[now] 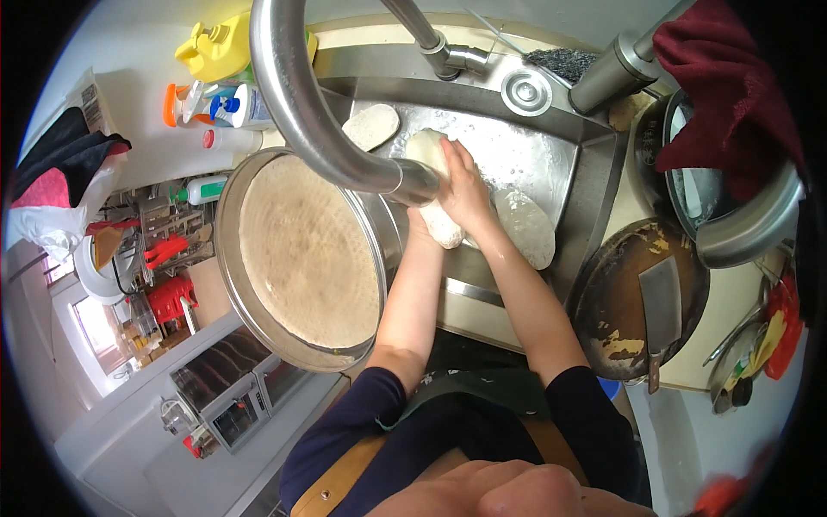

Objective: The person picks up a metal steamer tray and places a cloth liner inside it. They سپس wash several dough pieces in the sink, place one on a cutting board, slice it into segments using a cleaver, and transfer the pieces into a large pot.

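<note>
In the steel sink (588, 177), I hold a long, pale, rounded stone-like piece (445, 226) with both hands. My right hand (466, 191) lies along its right side, fingers curled over it. At its lower left my left hand (419, 223) grips it, though the fingers are mostly hidden behind the piece and the thick steel faucet spout (297, 121). Two similar pieces lie in the sink: a speckled oval one (372, 127) at the upper left, and a larger flat one (527, 231) beside my right forearm. What they are made of, I cannot tell.
A wide steel pot (226, 258) of cloudy brownish liquid stands left of the sink, close to my left forearm. On the right, a cleaver (662, 302) rests across a dark round pan (607, 284). Bottles, including a yellow jug (215, 50), stand at the back left.
</note>
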Demonstrator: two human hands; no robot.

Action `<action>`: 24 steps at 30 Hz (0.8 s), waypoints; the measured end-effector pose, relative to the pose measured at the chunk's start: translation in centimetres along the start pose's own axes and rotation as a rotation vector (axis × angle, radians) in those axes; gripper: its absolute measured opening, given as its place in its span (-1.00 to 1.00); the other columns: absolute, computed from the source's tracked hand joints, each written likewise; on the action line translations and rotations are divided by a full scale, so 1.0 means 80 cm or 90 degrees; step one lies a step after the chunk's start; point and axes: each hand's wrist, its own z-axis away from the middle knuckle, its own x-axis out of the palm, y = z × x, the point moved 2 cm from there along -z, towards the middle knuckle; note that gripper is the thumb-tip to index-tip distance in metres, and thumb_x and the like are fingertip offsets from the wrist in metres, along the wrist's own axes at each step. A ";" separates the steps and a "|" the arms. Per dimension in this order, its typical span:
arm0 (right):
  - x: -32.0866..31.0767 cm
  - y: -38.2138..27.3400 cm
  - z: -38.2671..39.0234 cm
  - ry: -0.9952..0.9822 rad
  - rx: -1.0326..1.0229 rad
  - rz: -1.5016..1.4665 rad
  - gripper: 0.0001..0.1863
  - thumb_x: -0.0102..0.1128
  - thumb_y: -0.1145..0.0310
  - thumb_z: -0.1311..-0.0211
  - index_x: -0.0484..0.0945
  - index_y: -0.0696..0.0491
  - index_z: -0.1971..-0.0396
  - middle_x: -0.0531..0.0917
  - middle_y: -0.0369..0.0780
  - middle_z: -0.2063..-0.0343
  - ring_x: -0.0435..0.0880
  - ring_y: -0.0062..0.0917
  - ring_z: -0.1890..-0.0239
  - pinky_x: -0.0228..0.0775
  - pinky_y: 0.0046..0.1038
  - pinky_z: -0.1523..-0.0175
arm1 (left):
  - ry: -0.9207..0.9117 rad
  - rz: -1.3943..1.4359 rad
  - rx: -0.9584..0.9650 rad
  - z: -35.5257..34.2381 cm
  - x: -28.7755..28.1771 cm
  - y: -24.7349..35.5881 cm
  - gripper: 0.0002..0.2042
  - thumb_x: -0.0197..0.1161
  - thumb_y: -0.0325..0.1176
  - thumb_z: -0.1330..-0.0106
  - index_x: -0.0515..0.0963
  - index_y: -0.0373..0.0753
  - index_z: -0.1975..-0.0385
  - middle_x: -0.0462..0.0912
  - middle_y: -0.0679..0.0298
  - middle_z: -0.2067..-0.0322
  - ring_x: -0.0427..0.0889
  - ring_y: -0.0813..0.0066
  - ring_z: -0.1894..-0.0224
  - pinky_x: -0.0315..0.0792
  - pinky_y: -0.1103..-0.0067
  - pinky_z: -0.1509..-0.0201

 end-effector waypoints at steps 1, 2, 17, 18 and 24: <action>0.002 0.006 0.005 0.021 -0.012 0.058 -0.31 0.13 0.13 -0.22 0.15 0.04 -0.29 0.27 0.11 -0.20 0.34 0.11 -0.15 0.26 -0.10 -0.18 | 0.053 -0.085 0.041 -0.007 -0.012 0.004 -0.38 0.12 0.12 -0.23 0.35 -0.22 -0.14 0.45 0.09 -0.08 0.43 0.16 -0.11 0.36 0.29 -0.21; 0.009 0.017 0.015 0.022 -0.010 0.058 -0.31 0.13 0.13 -0.22 0.15 0.04 -0.29 0.27 0.11 -0.20 0.34 0.11 -0.15 0.26 -0.10 -0.18 | 0.108 -0.171 0.085 -0.012 -0.018 0.009 -0.32 0.12 0.18 -0.20 0.31 -0.23 -0.16 0.42 0.07 -0.10 0.41 0.14 -0.12 0.34 0.28 -0.22; -0.076 0.157 -0.013 -0.209 0.272 0.028 -0.31 0.49 0.37 0.22 0.45 0.22 -0.02 0.60 -0.09 0.09 0.59 -0.35 0.04 0.41 -0.41 -0.07 | 0.320 -0.540 -0.038 -0.019 -0.059 -0.052 -0.18 -0.08 0.34 -0.25 0.02 -0.16 -0.35 0.24 0.06 -0.24 0.23 0.13 -0.28 0.19 0.13 -0.27; -0.084 0.179 -0.016 -0.162 0.312 -0.044 -0.36 0.50 0.42 0.25 0.50 0.21 0.03 0.64 -0.11 0.15 0.62 -0.38 0.10 0.46 -0.42 -0.01 | 0.321 -0.537 -0.035 -0.021 -0.060 -0.058 -0.18 -0.08 0.34 -0.25 0.02 -0.16 -0.35 0.24 0.06 -0.24 0.23 0.13 -0.28 0.19 0.13 -0.27; -0.116 0.250 -0.057 -0.175 0.380 -0.009 -0.30 0.51 0.48 0.30 0.47 0.19 -0.01 0.65 -0.12 0.16 0.65 -0.40 0.16 0.49 -0.41 0.04 | 0.240 -0.474 -0.134 -0.028 -0.088 -0.078 -0.20 -0.10 0.24 -0.33 -0.04 -0.24 -0.37 0.11 0.08 -0.32 0.01 0.21 -0.39 -0.13 0.13 -0.40</action>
